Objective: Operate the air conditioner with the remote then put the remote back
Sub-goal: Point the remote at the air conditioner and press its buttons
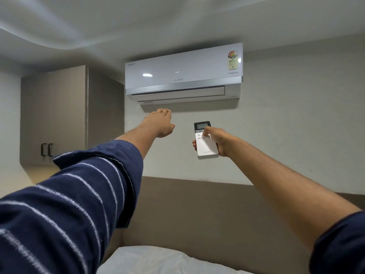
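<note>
A white wall-mounted air conditioner (pixel 183 74) hangs high on the wall ahead, its lower flap slightly ajar. My right hand (pixel 217 141) holds a white remote (pixel 206 144) with a dark screen at its top, raised toward the unit, my thumb pressing a button just below the screen. My left hand (pixel 161 123) is stretched out flat, palm down, fingers together, just under the unit's left half and holding nothing.
A beige wall cabinet (pixel 65 115) with two dark handles hangs at the left. A brown padded headboard (pixel 207 210) runs along the wall below, and a white pillow (pixel 158 260) lies at the bottom.
</note>
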Available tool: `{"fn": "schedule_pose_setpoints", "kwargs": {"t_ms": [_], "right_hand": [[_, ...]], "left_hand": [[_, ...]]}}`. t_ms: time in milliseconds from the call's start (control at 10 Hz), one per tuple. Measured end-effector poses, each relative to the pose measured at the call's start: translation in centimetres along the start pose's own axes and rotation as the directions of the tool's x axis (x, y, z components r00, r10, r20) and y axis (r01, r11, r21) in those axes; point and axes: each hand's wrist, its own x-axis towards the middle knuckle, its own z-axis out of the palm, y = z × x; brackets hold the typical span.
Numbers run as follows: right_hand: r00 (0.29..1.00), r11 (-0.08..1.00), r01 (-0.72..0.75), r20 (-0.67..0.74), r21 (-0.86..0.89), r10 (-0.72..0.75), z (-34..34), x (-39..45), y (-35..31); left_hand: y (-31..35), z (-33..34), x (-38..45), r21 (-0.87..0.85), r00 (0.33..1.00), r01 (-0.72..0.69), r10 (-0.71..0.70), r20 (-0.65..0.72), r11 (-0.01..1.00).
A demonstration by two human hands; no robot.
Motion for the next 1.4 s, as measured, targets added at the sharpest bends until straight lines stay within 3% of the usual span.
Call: {"fn": "schedule_pose_setpoints", "kwargs": {"t_ms": [1400], "right_hand": [[0.999, 0.999, 0.041, -0.031, 0.007, -0.041, 0.95, -0.22, 0.17]], "left_hand": [[-0.69, 0.23, -0.9, 0.032, 1.0, 0.018, -0.018, 0.0, 0.999]]}}
